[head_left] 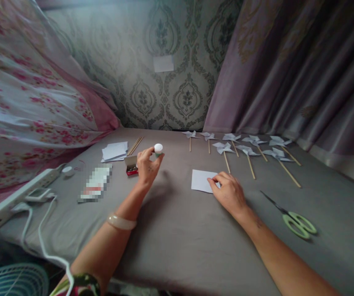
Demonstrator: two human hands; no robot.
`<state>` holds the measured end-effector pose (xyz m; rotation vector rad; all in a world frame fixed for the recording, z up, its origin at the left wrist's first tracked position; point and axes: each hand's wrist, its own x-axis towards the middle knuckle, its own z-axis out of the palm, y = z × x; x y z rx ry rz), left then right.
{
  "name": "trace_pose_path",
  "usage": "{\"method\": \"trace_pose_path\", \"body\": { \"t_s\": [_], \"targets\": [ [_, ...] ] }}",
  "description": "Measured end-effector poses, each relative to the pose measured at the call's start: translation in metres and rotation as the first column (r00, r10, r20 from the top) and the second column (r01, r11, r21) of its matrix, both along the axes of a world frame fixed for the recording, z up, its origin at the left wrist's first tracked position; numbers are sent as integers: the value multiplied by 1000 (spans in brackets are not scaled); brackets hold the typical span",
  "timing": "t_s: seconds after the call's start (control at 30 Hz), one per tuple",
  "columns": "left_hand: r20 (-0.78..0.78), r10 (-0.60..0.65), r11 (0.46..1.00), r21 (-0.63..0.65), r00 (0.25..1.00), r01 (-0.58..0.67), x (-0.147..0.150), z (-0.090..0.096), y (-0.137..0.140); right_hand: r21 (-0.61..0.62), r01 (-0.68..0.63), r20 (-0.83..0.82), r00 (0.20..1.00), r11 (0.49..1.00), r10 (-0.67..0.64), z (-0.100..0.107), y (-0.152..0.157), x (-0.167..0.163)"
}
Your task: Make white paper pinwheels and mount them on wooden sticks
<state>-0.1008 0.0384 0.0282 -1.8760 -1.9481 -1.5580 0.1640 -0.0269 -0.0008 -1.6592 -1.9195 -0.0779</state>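
Paper is overlapped at its right end by the right hand, grip unclear; a bottle is pinched by the left hand.

The left hand pinches, raised; the right hand curls.

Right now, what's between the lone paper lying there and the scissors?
The head view shows the right hand by the paper, then bare grey cloth.
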Motion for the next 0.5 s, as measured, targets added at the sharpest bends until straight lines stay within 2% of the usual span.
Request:
{"method": "trace_pose_path", "body": {
  "t_s": [0.13,0.27,0.4,0.5],
  "targets": [
    [154,-234,972,11,960,235,32,2,-26,73,-96,-239,965,993,111,3,1,-5],
    [359,-394,907,2,846,421,59,-3,-49,64,-211,-464,859,975,217,4,-3,-16],
    [520,-438,834,-69,734,547,73,-8,-60,30,-306,-596,759,952,263,4,-8,-27],
    [628,-414,796,-102,659,597,78,-11,-62,-20,-313,-642,732,950,227,3,-10,-32]
  ]
}}
